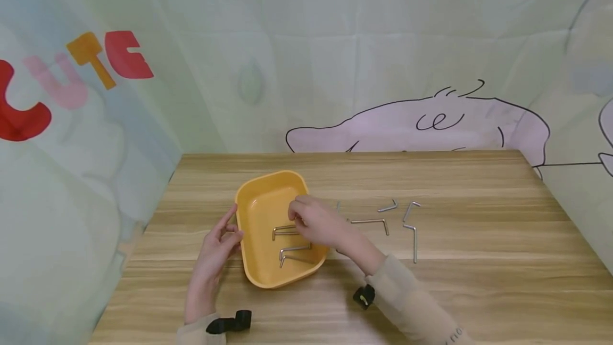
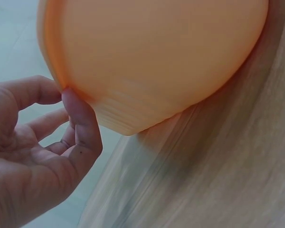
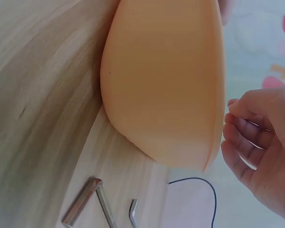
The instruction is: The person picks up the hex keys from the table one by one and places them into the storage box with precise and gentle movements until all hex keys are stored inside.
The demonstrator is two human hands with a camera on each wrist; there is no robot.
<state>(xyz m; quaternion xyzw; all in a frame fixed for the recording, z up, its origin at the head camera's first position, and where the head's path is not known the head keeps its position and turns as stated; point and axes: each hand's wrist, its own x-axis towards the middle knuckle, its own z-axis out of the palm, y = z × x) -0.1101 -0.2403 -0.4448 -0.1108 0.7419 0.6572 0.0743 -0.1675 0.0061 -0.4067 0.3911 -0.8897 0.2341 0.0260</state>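
Observation:
A yellow plastic tray (image 1: 258, 273) stands on the table with several L-shaped hex keys (image 1: 294, 249) lying on its bottom. My left hand (image 1: 217, 249) holds the tray's left rim, thumb and fingertips at the edge; the left wrist view shows this hand (image 2: 42, 137) gripping the rim from outside. Over the tray's right side hovers my right hand (image 1: 316, 222), fingers loosely curled. In the right wrist view that hand (image 3: 261, 137) is level with the rim, and no hex key shows in its fingers. Two keys in the tray run partly behind it in the head view.
Right of the tray, several more hex keys (image 1: 414, 244) lie scattered on the wooden table (image 1: 479, 292). Some sit close to the tray, partly hidden by my right arm. A printed cloth backdrop (image 1: 335, 68) hangs behind the table's far edge and at its left.

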